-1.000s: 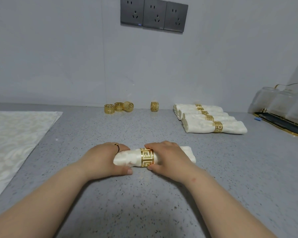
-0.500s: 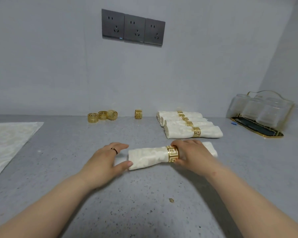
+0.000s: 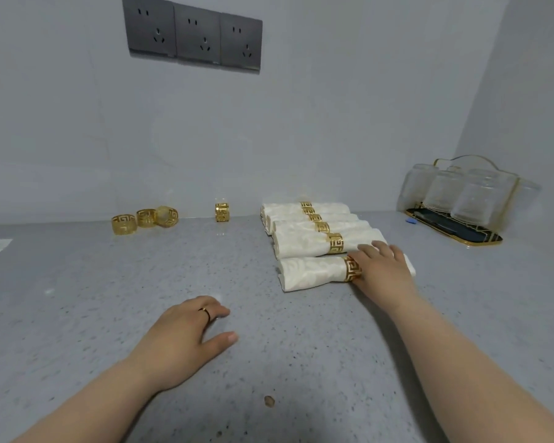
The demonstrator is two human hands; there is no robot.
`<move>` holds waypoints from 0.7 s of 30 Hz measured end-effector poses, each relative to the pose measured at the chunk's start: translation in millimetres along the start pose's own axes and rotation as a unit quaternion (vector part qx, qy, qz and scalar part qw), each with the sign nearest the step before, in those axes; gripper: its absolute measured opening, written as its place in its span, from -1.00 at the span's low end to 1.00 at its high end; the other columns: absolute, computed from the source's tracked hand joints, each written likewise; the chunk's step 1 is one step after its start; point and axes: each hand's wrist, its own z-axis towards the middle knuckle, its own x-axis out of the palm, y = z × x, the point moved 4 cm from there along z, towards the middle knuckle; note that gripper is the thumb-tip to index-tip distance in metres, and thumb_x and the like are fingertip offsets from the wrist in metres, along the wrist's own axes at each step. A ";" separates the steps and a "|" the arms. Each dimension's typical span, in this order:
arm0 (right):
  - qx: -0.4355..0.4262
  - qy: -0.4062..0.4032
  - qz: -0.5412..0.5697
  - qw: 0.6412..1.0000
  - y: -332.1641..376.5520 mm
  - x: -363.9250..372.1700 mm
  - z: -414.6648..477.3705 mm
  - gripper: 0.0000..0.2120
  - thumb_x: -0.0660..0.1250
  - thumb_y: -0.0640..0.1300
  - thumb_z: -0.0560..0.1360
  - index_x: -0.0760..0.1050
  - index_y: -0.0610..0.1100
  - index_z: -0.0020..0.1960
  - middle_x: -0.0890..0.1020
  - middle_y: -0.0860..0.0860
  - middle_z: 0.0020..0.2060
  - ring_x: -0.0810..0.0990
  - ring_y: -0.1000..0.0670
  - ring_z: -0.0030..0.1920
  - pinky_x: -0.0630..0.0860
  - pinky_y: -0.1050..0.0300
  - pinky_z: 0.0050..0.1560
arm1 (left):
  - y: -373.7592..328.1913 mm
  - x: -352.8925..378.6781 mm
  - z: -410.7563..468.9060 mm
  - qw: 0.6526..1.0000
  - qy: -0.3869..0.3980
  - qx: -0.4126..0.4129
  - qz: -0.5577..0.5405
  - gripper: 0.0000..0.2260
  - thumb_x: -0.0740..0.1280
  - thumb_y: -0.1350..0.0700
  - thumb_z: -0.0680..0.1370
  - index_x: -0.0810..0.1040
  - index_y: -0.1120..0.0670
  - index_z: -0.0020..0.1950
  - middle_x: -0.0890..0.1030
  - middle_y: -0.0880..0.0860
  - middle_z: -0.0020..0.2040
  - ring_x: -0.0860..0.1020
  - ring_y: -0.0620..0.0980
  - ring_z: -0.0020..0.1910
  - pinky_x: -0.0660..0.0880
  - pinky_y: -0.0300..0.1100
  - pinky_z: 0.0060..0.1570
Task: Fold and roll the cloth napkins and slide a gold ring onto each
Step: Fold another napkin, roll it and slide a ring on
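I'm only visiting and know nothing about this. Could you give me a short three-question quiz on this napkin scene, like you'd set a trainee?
1. True or false: the left hand is holding a napkin.
2. How many loose gold rings stand along the wall?
3. What does the right hand hold?
A. the nearest rolled napkin
B. a wall socket
C. a glass jar

Key: 1 false, it is open and holds nothing; 2 four; 3 A.

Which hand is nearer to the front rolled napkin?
Right. The right hand holds the front rolled napkin beside its gold ring; the left hand is apart, to its left.
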 end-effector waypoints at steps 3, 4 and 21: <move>0.005 -0.008 -0.013 1.000 0.2 4.2 13.0 -0.59 0.06 -0.10 0.59 0.20 0.02 0.43 0.25 0.03 0.44 0.12 -0.06 0.44 -0.04 0.02 0.44 | -0.6 -0.1 0.6 1.000 -0.001 -0.004 0.000 0.16 -0.45 -0.61 -0.04 0.34 -0.16 0.34 0.30 -0.27 0.32 0.30 -0.22 0.32 0.18 -0.37 0.30; 0.008 -0.006 -0.020 1.000 0.5 5.5 16.7 -0.59 0.05 -0.11 0.59 0.19 0.02 0.43 0.28 0.03 0.42 0.15 -0.07 0.43 -0.02 0.02 0.43 | -0.8 -0.7 0.4 1.000 -0.002 -0.005 0.000 0.16 -0.45 -0.61 -0.05 0.34 -0.17 0.34 0.29 -0.30 0.27 0.31 -0.23 0.31 0.18 -0.37 0.29; 0.018 0.004 0.036 0.999 2.5 25.1 57.9 -0.56 0.03 -0.21 0.58 0.16 -0.03 0.45 0.45 -0.03 0.29 0.38 -0.07 0.26 0.35 0.10 0.18 | 2.1 1.1 2.3 1.000 0.005 0.000 0.005 0.09 -0.44 -0.61 -0.04 0.33 -0.24 0.29 0.09 -0.54 0.01 0.27 -0.32 0.15 0.15 -0.41 0.14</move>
